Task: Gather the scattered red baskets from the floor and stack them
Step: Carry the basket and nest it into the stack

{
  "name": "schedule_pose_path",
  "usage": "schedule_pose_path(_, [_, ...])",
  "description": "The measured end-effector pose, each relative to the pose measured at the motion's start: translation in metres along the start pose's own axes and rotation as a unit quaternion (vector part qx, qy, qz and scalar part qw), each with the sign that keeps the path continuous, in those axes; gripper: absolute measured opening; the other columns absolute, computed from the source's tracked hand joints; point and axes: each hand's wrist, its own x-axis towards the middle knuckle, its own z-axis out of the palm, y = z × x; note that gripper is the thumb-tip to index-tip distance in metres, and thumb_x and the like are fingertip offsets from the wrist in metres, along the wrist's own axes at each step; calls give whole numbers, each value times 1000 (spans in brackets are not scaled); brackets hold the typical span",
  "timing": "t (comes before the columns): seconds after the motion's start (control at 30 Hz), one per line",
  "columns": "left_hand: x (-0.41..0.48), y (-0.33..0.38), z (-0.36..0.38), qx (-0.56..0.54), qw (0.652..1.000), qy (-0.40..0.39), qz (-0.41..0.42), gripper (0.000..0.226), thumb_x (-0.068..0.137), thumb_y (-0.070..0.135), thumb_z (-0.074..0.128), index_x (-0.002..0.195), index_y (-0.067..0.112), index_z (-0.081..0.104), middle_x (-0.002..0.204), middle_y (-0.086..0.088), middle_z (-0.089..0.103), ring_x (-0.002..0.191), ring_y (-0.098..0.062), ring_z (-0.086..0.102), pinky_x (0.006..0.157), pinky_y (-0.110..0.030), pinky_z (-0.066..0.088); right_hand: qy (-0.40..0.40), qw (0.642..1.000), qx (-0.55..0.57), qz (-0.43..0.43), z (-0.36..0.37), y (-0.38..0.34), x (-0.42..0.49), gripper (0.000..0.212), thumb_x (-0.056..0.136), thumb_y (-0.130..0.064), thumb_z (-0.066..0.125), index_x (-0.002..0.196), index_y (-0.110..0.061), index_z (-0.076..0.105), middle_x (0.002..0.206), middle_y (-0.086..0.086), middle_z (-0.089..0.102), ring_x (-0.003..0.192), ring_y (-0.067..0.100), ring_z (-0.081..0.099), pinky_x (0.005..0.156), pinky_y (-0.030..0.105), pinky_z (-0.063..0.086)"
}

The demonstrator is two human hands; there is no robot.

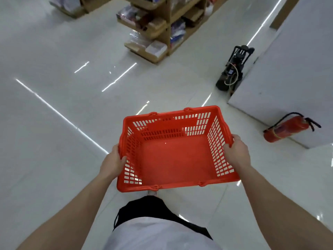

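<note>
Red shopping basket (177,159) held up off white tile floor (54,123), empty, L hand (112,162) & R hand (237,152) each gripping a side rim, fire extinguisher (288,128) lying by white counter (297,78) to the right.

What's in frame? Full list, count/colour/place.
basket: 1, red, empty, held off the floor at centre
fire extinguisher: 1, red with black hose, lying on the floor at right, against the white block
white block: 1, white, right side, standing on the floor
black device: 1, black with cords, on the floor by the white block's far corner
shelving units: 2, light wood, top centre and top left, holding packaged goods
floor: 1, glossy white tiles, all around
white top: 1, white, bottom centre, over black trousers
left hand: 1, grips the basket's left rim
right hand: 1, grips the basket's right rim
</note>
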Motion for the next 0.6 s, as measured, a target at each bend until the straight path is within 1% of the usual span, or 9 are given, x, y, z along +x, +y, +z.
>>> schedule_pose_path(0.07, [14, -19, -3, 2, 1000, -13, -9, 51, 90, 28, 59, 137, 21, 40, 113, -6, 69, 92, -26, 68, 78, -38, 53, -24, 999, -37, -26, 17, -26, 18, 47, 89, -21, 52, 135, -13, 50, 117, 12, 68, 98, 31, 67, 84, 41, 53])
schedule_pose_path(0.17, [29, -41, -3, -7, 999, -19, -44, 48, 92, 26, 58, 136, 21, 39, 114, -7, 68, 93, -27, 67, 79, -40, 53, -68, 994, -74, -38, 42, -57, 44, 48, 88, -19, 54, 136, -13, 49, 118, 12, 67, 100, 32, 66, 82, 38, 50])
schedule_pose_path(0.27, [40, -56, 2, -11, 997, -12, -77, 44, 93, 25, 56, 134, 20, 40, 115, -9, 68, 93, -29, 67, 79, -41, 53, -106, 988, -105, -40, 68, -79, 69, 49, 87, -21, 52, 135, -14, 48, 118, 12, 67, 98, 32, 66, 80, 38, 50])
schedule_pose_path(0.37, [48, -66, 12, -17, 994, -12, -108, 45, 94, 31, 55, 136, 22, 38, 117, -6, 67, 91, -26, 68, 76, -39, 53, -139, 980, -135, -44, 91, -94, 98, 51, 87, -25, 53, 137, -16, 46, 119, 11, 67, 96, 30, 67, 80, 38, 53])
schedule_pose_path(0.47, [59, -70, 25, -34, 989, -8, -146, 48, 96, 41, 51, 138, 27, 35, 118, -2, 67, 89, -22, 69, 77, -41, 57, -183, 970, -151, -56, 114, -103, 130, 52, 90, -32, 53, 139, -19, 43, 121, 9, 66, 97, 29, 69, 85, 47, 57])
schedule_pose_path(0.6, [72, -68, 49, -46, 980, 20, -192, 45, 96, 39, 52, 136, 25, 37, 119, -6, 67, 93, -28, 69, 81, -44, 56, -235, 955, -164, -72, 142, -109, 174, 52, 91, -38, 54, 139, -21, 42, 124, 6, 66, 101, 30, 69, 88, 54, 56])
